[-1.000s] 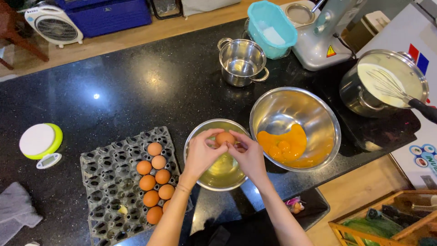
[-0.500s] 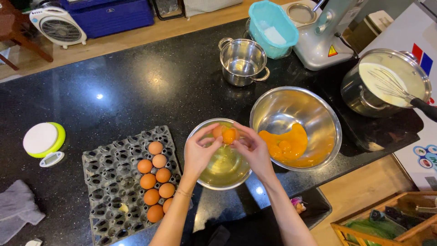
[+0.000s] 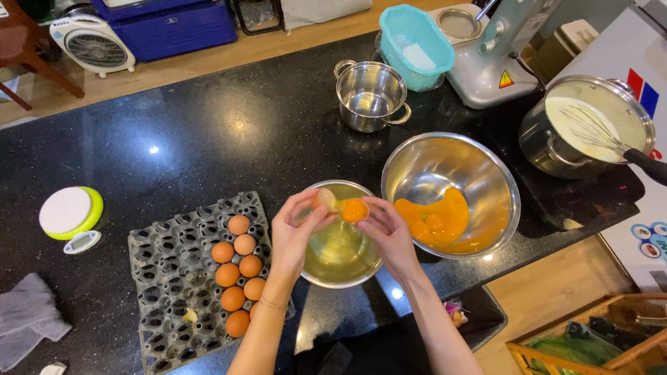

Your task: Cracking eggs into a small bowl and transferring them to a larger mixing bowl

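Observation:
A cracked brown egg is split in two over a small steel bowl (image 3: 316,272) of egg whites. My left hand (image 3: 295,232) holds the empty shell half (image 3: 324,199). My right hand (image 3: 386,232) holds the other shell half (image 3: 354,210), which cradles an orange yolk. To the right stands a large steel bowl (image 3: 455,156) with several yolks (image 3: 436,221) pooled in it. A grey egg tray (image 3: 167,278) at the left carries several brown eggs (image 3: 237,271).
A small two-handled steel pot (image 3: 369,94), a teal tub (image 3: 415,43) and a stand mixer (image 3: 490,59) stand at the back. A pot of cream with a whisk (image 3: 590,128) is at right. A round kitchen scale (image 3: 69,214) and grey cloth (image 3: 28,326) lie at left.
The whole egg held between both hands has been pulled apart into two halves. The yolk now sits in the right half, and white has dropped into the small bowl.

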